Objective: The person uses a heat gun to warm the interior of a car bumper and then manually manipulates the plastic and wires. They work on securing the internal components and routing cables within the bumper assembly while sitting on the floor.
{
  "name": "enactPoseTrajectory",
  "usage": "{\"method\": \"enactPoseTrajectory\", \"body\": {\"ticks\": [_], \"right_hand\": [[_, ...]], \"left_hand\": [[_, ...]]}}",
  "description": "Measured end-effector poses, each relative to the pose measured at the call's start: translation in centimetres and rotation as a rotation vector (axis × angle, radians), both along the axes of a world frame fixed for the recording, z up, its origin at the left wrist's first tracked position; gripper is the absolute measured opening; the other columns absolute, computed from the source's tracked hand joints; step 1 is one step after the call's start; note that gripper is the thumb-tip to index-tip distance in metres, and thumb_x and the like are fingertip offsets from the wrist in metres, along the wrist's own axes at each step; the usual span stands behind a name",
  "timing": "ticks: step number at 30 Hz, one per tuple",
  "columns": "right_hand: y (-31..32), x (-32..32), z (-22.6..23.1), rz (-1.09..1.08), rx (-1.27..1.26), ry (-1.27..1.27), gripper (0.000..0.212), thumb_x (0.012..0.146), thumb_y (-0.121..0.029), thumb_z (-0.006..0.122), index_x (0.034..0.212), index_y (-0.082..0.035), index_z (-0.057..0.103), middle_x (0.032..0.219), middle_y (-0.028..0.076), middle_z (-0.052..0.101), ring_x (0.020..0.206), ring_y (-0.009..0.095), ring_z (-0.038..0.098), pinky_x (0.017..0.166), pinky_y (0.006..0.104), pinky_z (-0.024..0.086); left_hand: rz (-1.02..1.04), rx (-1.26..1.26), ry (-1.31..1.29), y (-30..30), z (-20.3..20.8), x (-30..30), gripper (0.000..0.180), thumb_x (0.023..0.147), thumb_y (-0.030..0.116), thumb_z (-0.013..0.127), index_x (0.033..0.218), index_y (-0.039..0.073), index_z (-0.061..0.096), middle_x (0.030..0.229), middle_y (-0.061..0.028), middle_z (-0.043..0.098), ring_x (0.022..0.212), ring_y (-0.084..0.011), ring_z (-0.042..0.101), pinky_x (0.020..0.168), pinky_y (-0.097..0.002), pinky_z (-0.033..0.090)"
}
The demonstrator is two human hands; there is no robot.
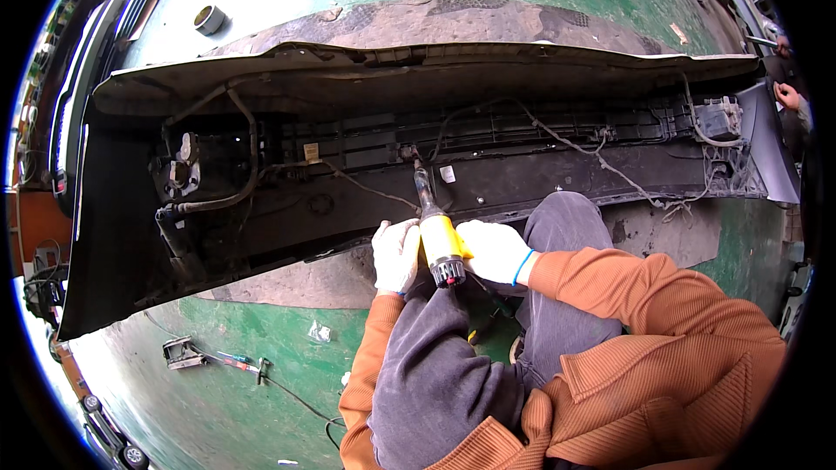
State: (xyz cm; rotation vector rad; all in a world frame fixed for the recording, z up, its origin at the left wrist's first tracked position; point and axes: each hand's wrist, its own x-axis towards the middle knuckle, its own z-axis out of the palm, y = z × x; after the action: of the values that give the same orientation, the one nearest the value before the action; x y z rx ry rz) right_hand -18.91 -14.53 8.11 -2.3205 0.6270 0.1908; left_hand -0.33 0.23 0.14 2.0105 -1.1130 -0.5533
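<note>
A yellow hot-air gun point(438, 240) with a metal nozzle and a black vented end points away from me. Its nozzle tip meets the inner side of a large black car bumper point(522, 170). My right hand point(495, 251), in a white glove, is closed round the gun's yellow side grip. Against the gun's left side sits my left hand point(396, 254), also gloved. Its fingers are curled, and the gun partly hides what they hold. Thin wiring point(361, 189) runs along the bumper past the nozzle.
The bumper lies across my knees' far side, with a lamp unit point(185, 165) at its left end and another lamp point(718, 119) at its right. A tape roll point(208, 20) lies beyond. A clamp-like metal tool point(181, 353) and screwdriver point(235, 357) lie at left. Another person's hand point(786, 96) shows at far right.
</note>
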Motion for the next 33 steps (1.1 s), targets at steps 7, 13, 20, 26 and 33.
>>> {"method": "enactPoseTrajectory", "body": {"ticks": [7,13,20,26,33], "right_hand": [[0.2,0.1,-0.2,0.002,-0.016,-0.001,0.031,0.088,-0.026,0.072,0.111,-0.007,0.064,0.103,0.018,0.069,0.097,0.039,0.070,0.087,0.0468,0.056],[0.4,0.2,-0.4,0.002,-0.037,-0.030,0.029,0.088,-0.025,0.071,0.110,-0.006,0.064,0.102,0.017,0.069,0.096,0.039,0.070,0.086,0.0470,0.057],[0.3,0.0,-0.2,0.047,-0.036,-0.042,0.028,0.089,-0.025,0.070,0.109,-0.006,0.064,0.102,0.017,0.069,0.095,0.038,0.070,0.085,0.0466,0.057],[0.4,0.0,-0.4,0.049,-0.038,-0.027,0.028,0.089,-0.027,0.069,0.107,-0.006,0.063,0.101,0.017,0.069,0.093,0.038,0.071,0.083,0.0464,0.057],[0.3,0.1,0.1,0.027,-0.030,-0.020,0.028,0.090,-0.028,0.069,0.107,-0.006,0.064,0.101,0.018,0.070,0.093,0.038,0.071,0.082,0.0467,0.058]], "left_hand": [[0.004,-0.013,0.003,0.2,-0.5,0.0,0.030,0.104,0.027,0.059,0.117,0.007,0.077,0.112,-0.0117,0.077,0.117,-0.0293,0.067,0.121,-0.0487,0.035],[-0.004,-0.009,0.002,0.3,-0.7,0.1,0.030,0.105,0.027,0.058,0.117,0.007,0.076,0.113,-0.0114,0.077,0.117,-0.0290,0.067,0.121,-0.0486,0.035],[-0.026,-0.011,-0.011,0.5,-0.7,0.2,0.030,0.104,0.026,0.057,0.118,0.007,0.076,0.114,-0.0107,0.077,0.117,-0.0284,0.067,0.121,-0.0485,0.035],[-0.040,-0.035,-0.014,0.6,-1.0,0.4,0.030,0.104,0.025,0.057,0.119,0.008,0.075,0.115,-0.0105,0.076,0.118,-0.0282,0.066,0.121,-0.0484,0.035],[-0.032,-0.014,0.007,0.3,-0.6,0.3,0.030,0.104,0.025,0.057,0.118,0.007,0.075,0.115,-0.0107,0.076,0.118,-0.0280,0.066,0.121,-0.0485,0.035]]}}
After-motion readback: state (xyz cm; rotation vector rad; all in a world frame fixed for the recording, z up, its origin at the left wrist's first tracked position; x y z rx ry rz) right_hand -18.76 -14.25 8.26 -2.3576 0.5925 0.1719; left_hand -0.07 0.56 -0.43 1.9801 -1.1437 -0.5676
